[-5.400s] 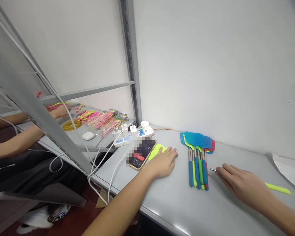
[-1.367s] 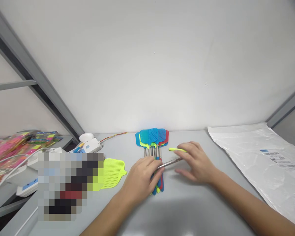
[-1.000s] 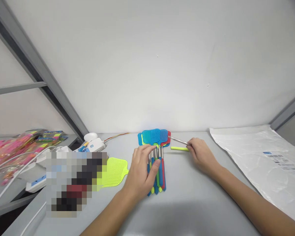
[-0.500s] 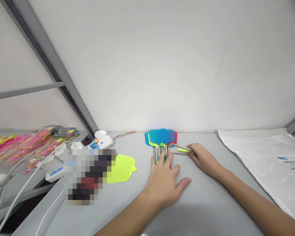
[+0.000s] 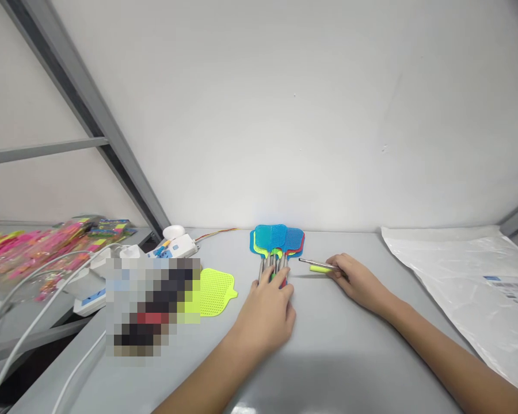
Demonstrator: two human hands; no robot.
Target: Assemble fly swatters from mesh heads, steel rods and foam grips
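A fanned pile of fly swatters lies near the wall, with blue perforated heads [image 5: 271, 234] on top and red and yellow edges showing beneath. My left hand [image 5: 270, 305] is closed around their metal handles, its fingers drawn together over them and hiding the lower ends. To the right, my right hand [image 5: 347, 276] pinches a slim metal rod [image 5: 315, 263] with a dark tip pointing left. Below the rod a yellow-green grip [image 5: 322, 269] sticks out; whether the two are joined I cannot tell. A loose yellow-green swatter head [image 5: 218, 292] lies left of my left hand.
A blurred-out patch [image 5: 153, 310] covers something beside the loose head. White power strips [image 5: 176, 248] and cables crowd the left edge. Pink and yellow bagged goods [image 5: 47, 247] lie on another surface at far left. A white plastic mailer [image 5: 457, 270] covers the right side.
My left hand has drawn its spread fingers together and shifted slightly left with the swatters, whose heads are bunched closer. The rod in my right hand now stands apart from the pile.
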